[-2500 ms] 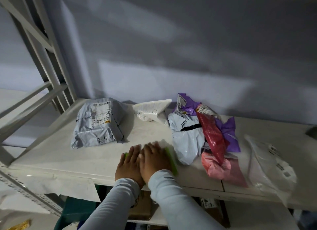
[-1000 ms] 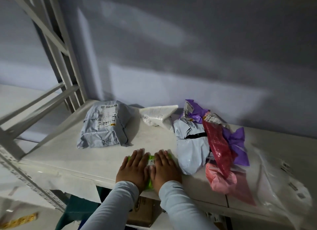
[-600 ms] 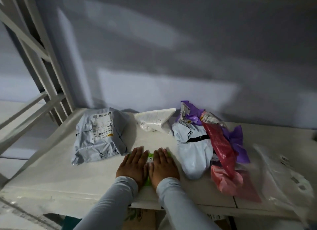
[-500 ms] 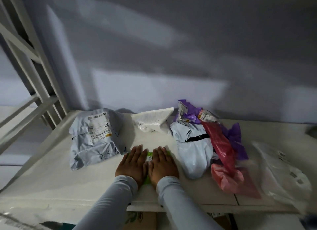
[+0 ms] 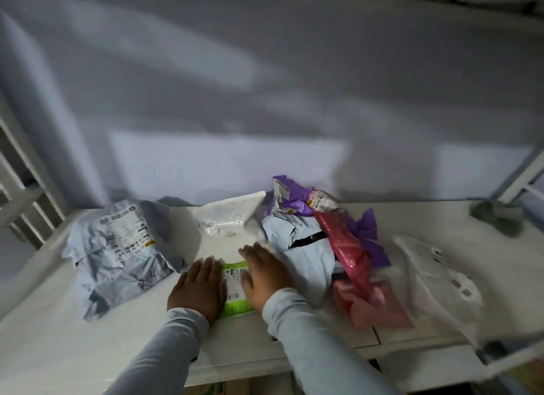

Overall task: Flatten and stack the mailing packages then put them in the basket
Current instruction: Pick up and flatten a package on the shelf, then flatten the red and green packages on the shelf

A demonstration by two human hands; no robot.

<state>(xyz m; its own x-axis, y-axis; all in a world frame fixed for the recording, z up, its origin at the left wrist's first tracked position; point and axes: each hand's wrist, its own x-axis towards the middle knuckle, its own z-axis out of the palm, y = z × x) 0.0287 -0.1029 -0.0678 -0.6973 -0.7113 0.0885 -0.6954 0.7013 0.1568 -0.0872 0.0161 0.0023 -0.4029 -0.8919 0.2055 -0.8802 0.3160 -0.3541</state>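
Note:
A small green mailing package (image 5: 235, 288) with a white label lies flat on the white shelf (image 5: 53, 341). My left hand (image 5: 198, 288) presses on its left side with straight fingers. My right hand (image 5: 266, 276) lies flat on its right side, fingers reaching toward a pale blue package (image 5: 306, 247). A crumpled grey package (image 5: 120, 247) lies to the left. A white package (image 5: 228, 218) sits at the back. Purple (image 5: 368, 232), red (image 5: 344, 247), pink (image 5: 368, 306) and clear (image 5: 441, 276) packages are heaped at the right. No basket is in view.
A grey wall stands behind the shelf. Metal rack posts (image 5: 17, 194) rise at the left and at the far right (image 5: 527, 173). A dark grey object (image 5: 497, 218) lies at the back right of the shelf. The shelf's front edge runs just below my wrists.
My hands have slid apart on the green package, showing more of its label. My right hand has moved right and forward toward the pale blue package. The view has shifted right.

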